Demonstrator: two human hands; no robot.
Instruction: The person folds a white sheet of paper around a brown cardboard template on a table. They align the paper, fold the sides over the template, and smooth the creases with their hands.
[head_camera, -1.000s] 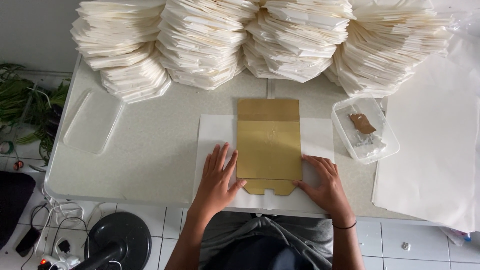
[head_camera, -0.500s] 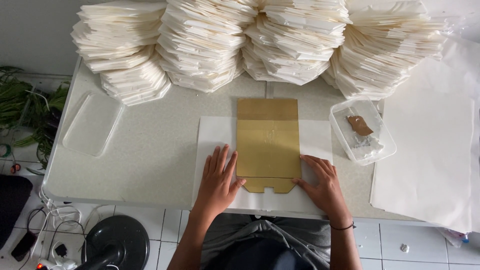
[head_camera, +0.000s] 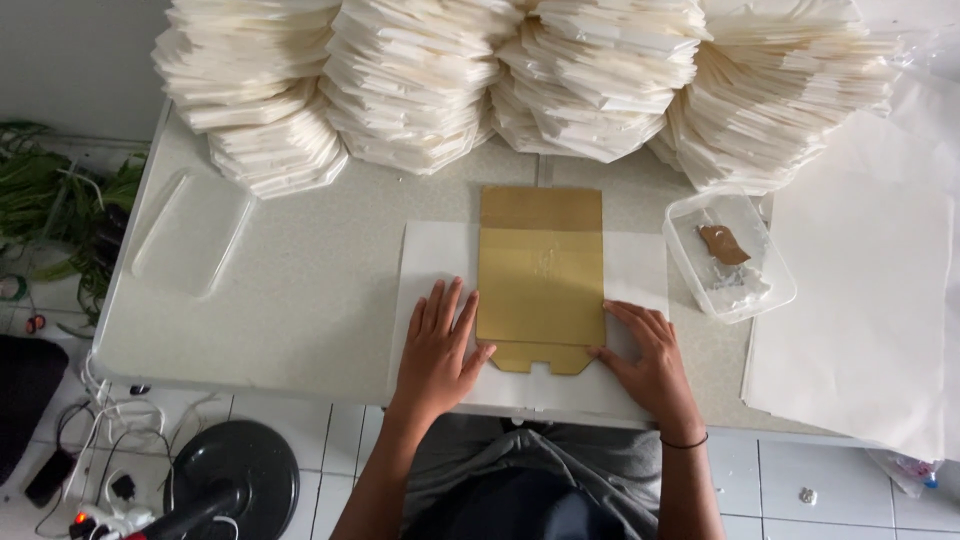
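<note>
The left hand's fingers (head_camera: 440, 310) lie spread and flat on the white sheet (head_camera: 435, 255), palm down, with the thumb reaching right to touch the lower left corner of the gold card (head_camera: 541, 275). The right hand's fingers (head_camera: 640, 322) are also flat and slightly spread, pinching nothing, their tips at the card's lower right edge and the thumb near its notched bottom flap. The card therefore sits between the two hands, just inward of both sets of fingers, and neither hand is clearly nearer. Its long axis runs straight away from the person, from the flap by the thumbs toward the far side of the surface (head_camera: 300, 290). It rests centred on the white sheet. Farther out, a clear tub (head_camera: 745, 295) stands to the right, a clear lid (head_camera: 190, 230) lies to the left, and tall fanned stacks of cream paper (head_camera: 420, 80) line the far edge.
</note>
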